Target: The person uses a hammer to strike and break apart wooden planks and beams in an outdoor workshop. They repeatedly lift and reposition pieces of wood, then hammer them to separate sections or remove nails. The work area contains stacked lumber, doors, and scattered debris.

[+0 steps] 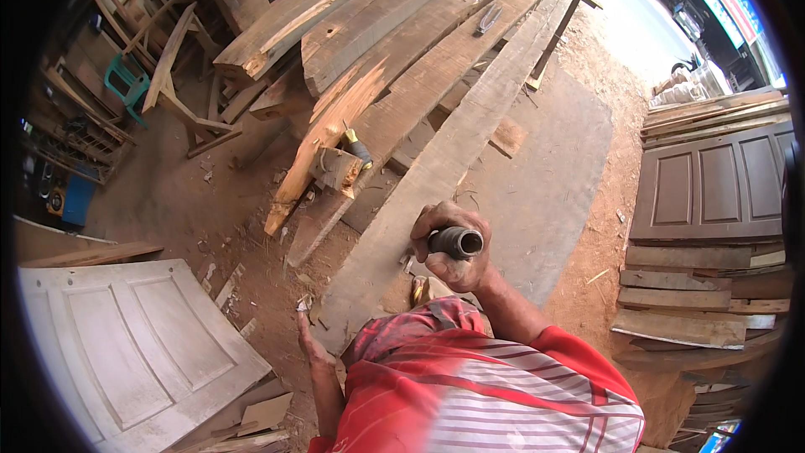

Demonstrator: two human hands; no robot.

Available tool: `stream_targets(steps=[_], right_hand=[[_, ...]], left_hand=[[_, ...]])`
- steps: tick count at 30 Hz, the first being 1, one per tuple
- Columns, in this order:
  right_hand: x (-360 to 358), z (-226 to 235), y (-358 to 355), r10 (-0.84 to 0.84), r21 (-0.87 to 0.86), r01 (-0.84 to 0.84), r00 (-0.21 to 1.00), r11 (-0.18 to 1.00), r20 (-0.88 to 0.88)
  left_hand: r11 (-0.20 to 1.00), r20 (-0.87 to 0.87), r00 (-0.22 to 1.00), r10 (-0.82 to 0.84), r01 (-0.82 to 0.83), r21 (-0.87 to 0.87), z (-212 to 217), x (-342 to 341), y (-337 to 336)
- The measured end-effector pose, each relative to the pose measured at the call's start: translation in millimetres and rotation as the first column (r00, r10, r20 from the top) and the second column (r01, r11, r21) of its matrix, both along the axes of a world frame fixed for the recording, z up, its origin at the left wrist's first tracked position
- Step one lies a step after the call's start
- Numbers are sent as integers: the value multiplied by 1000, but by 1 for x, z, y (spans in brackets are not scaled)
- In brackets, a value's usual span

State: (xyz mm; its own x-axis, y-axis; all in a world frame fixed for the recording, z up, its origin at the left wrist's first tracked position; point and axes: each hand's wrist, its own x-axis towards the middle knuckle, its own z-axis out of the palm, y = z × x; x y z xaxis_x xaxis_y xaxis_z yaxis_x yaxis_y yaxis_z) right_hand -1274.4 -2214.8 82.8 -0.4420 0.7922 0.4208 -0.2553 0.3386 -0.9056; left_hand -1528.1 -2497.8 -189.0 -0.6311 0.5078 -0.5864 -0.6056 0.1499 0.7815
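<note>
My right hand (449,245) is closed around a dark cylindrical tool handle (457,242), its round end facing the camera, held over the near end of a long grey plank (470,130). My left hand (309,334) hangs low at my side by the plank's near left corner, fingers loosely apart, and I see nothing in it. My red striped shirt (478,394) fills the lower middle of the view.
Several long rough planks (394,25) are stacked ahead. A yellow-handled tool (357,148) lies on a wood block (335,169). A white panelled door (134,344) lies at the lower left, a brown door (713,184) and stacked boards at the right. Sawdust covers the dirt floor.
</note>
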Motion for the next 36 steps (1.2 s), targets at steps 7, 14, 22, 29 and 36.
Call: stream_targets(steps=[7,14,22,29,36], right_hand=[[-21,4,-13,-156,-8,156,988,988,-16],[-3,-2,-32,-262,-38,261,934,965,-243],[12,-27,-50,-423,-114,408,863,906,-276],[-1,-79,-44,-538,-399,459,835,794,-110],[3,-58,-46,-405,-404,360,914,841,-30]], left_hand=[[969,-366,908,-206,136,-206,-64,-34,-19],[955,-511,815,-273,164,-248,-16,-66,4],[973,-966,216,-143,208,-98,15,-63,16],[986,-942,307,-134,132,-97,54,-51,46],[994,-932,347,-108,27,-106,32,-70,49]])
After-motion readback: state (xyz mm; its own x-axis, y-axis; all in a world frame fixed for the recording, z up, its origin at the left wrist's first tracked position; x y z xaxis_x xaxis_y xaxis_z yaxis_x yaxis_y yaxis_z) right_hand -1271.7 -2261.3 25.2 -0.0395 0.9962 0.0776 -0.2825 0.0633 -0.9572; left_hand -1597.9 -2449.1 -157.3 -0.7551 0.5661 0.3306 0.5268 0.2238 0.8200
